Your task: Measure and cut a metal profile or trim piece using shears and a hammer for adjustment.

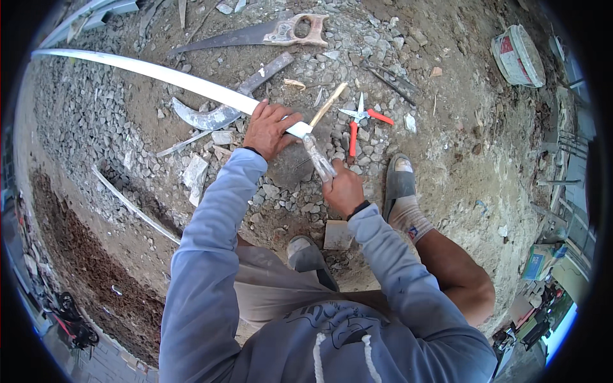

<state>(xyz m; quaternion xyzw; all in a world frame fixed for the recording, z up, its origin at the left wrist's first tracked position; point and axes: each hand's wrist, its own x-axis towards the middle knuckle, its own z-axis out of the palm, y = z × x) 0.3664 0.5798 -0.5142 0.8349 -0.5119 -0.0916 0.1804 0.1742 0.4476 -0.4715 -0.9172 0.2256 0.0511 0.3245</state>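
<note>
A long white strip [185, 81] runs from the far left to the middle, over gravelly ground. My left hand [271, 129] is closed over its near end, fingers pressed on top. My right hand [345, 190] is wrapped round a worn, silvery tool [318, 157] that meets the strip's end; its exact kind I cannot tell. A yellowish wooden stick [329, 103] slants away from that meeting point. To the right lie snips [359, 119] with red handles, blades apart. Beneath the strip rests a curved grey metal piece [211, 117] with a straight grey bar [267, 71].
A handsaw [274, 33] with a wooden handle lies beyond the strip. A dark, thin tool [389, 82] lies to its right, and a dirty white bucket [518, 56] at the far right. A square block [338, 235] sits between my slippered feet. Another pale strip [131, 203] lies left.
</note>
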